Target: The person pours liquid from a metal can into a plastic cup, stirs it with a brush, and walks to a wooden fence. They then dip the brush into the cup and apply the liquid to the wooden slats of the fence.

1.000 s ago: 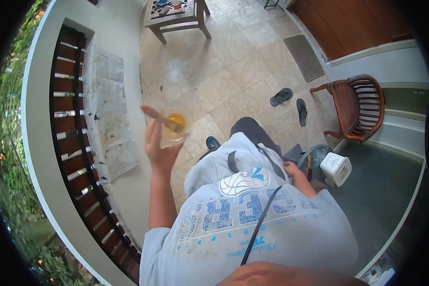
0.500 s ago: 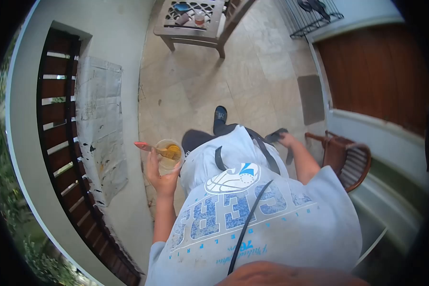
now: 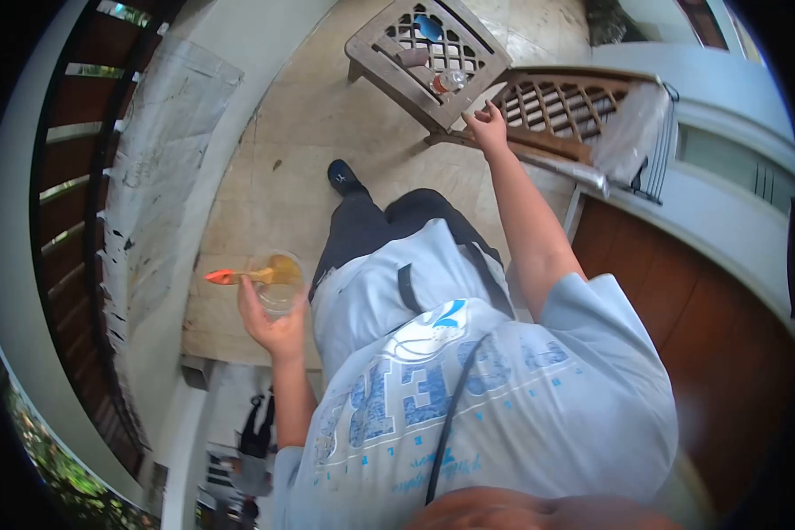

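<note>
My left hand (image 3: 274, 327) is closed round a clear plastic cup (image 3: 276, 302) with some yellowish content. A paintbrush (image 3: 238, 276) with an orange handle lies across the cup's mouth, bristles inward, held by the same hand. My right hand (image 3: 488, 131) is stretched forward with its fingers apart, nothing visible in it. It overlaps the near corner of a brown lattice chair (image 3: 371, 44). On the chair's seat are a clear jar (image 3: 449, 82) with a red-orange band, a brownish roll-shaped thing (image 3: 412, 57) and a blue item (image 3: 428, 28).
A stained sheet (image 3: 163, 150) covers the low wall at left, beside dark slatted railings (image 3: 62, 212). Clear plastic wrap (image 3: 632, 132) hangs by the chair's lattice back (image 3: 552, 106), near a black wire rack (image 3: 658, 159). A person (image 3: 254, 459) is at lower left.
My view has turned and the chair is closer. My right hand has swung from low at my side, beside a dark item, out to the chair. My left hand still holds the cup and paintbrush.
</note>
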A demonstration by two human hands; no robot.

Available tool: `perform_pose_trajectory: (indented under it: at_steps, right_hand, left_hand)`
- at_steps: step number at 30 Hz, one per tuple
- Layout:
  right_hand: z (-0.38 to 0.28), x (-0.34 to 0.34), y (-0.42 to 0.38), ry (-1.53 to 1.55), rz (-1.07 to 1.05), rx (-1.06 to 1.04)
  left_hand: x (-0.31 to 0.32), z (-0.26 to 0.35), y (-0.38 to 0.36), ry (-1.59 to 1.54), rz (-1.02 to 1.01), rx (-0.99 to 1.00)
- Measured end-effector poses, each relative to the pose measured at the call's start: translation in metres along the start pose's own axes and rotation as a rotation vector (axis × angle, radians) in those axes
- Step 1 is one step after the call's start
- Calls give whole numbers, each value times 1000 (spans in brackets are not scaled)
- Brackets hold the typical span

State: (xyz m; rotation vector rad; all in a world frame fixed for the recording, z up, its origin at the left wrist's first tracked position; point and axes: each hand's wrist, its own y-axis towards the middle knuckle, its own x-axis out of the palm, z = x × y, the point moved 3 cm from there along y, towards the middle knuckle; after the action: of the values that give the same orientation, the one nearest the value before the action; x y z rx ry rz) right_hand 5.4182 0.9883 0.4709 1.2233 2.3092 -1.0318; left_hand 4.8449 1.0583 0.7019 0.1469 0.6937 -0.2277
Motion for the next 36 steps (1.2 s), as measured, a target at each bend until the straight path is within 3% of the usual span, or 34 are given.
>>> perform_pose_trajectory:
  at_steps: [1,5,9,12,14,17,19,20,21,23,26,28,33,36]
  right_hand:
    - [-16,6,9,92,-12,97]
    - [25,54,110,-35,33,98]
    - [48,95,158,44,54,-53]
    - [59,114,164,-61,127,73]
    - [62,119,167,142,199,98]
    - [93,133,194,204,86,115]
    - [64,124,179,237,125,129]
    - [83,131,192,69,224,40]
    - [79,131,190,292,142,-18]
    - [62,120,181,220,125,-78]
    - [59,114,172,406,3,-123]
    - [26,96,151,-64,172,-269]
    - [-50,73,92,-25,-356,-462]
    - [-59,74,94,-186,-254,-652]
  left_hand:
    - [2,11,5,-3,32,35]
    - [5,56,3,75,117,33]
    - [12,97,-46,272,148,-25]
    - [40,129,-79,244,236,-99]
    - [58,138,-93,185,319,-161]
    - [84,157,-97,280,215,-104]
    - [100,177,-88,306,194,-162]
    - [107,185,-84,304,152,-191]
    - [110,190,-81,330,182,-227]
    - [116,206,-77,292,250,-30]
    - [116,217,-103,261,294,-97]
    - [111,221,-109,276,386,-97]
    - [93,221,-142,193,529,-142]
    - [74,203,-154,87,533,-68]
